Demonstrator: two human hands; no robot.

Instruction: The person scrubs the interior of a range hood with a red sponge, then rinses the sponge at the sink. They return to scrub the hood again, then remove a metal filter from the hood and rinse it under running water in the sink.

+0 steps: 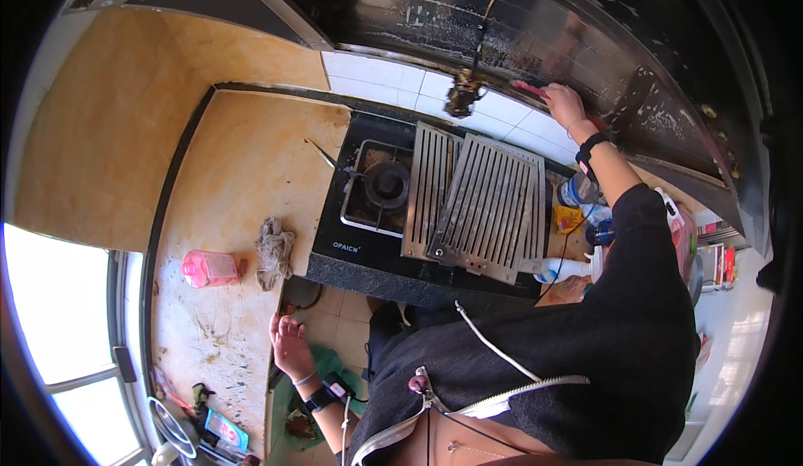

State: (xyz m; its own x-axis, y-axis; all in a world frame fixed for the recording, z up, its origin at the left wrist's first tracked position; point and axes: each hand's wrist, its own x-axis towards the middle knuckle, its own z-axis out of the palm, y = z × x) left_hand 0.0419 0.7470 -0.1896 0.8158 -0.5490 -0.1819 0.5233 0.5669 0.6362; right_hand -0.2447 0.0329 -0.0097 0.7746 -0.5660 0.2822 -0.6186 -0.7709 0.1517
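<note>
My right hand [563,106] grips a pink-red brush or scraper [531,88] at the lower back edge of a greasy range hood [533,39], above white wall tiles. My left hand [292,345], fingers apart and holding nothing, is by the edge of the stained counter [251,152]. Two metal slotted filter panels [486,209] lie overlapping on the right part of a black gas stove [339,247]. The left burner [386,185] is uncovered. A dark, grimy object [464,94] hangs from the hood by a cord.
A pink bottle [210,268] lies near a crumpled grey rag [274,252] on the left counter. A knife-like tool [320,153] lies beside the stove. Right of it are a spray bottle [568,269], a blue tin [577,190] and a yellow packet [567,220]. A pot [172,427] stands lower left.
</note>
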